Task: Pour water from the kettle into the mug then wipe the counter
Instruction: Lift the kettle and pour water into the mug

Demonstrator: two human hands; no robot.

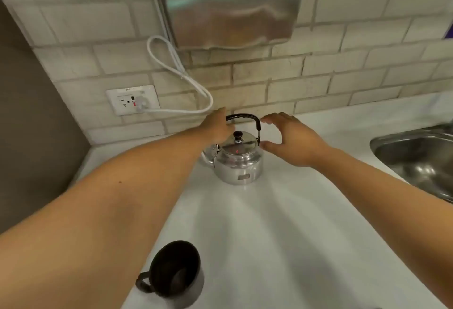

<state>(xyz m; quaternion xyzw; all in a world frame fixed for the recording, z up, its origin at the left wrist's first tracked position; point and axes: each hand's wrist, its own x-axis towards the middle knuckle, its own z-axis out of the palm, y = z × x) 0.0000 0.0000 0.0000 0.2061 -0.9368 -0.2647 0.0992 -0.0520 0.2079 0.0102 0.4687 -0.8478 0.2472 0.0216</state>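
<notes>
Nearest, a dark mug [175, 272] with a steel outer wall stands on the white counter [282, 235], its handle turned left; its dark inside shows no clear contents. Farther back, mid-counter, sits the steel kettle [239, 161], lid on with a black knob, black handle upright, spout to the left. A small label on its front is too blurred to read.

The left hand [217, 128] reaches over the kettle's left side, at the end of the handle; its fingers are hidden, so I cannot tell whether they grip. The right hand [291, 138] hovers just right of the handle, fingers [272, 119] and thumb spread apart, holding nothing.

A steel sink [416, 159] lies to the right. On the tiled wall behind, a white cord [181, 73] loops into an outlet [132, 100] whose small print is illegible, below a steel wall unit [230, 4].
</notes>
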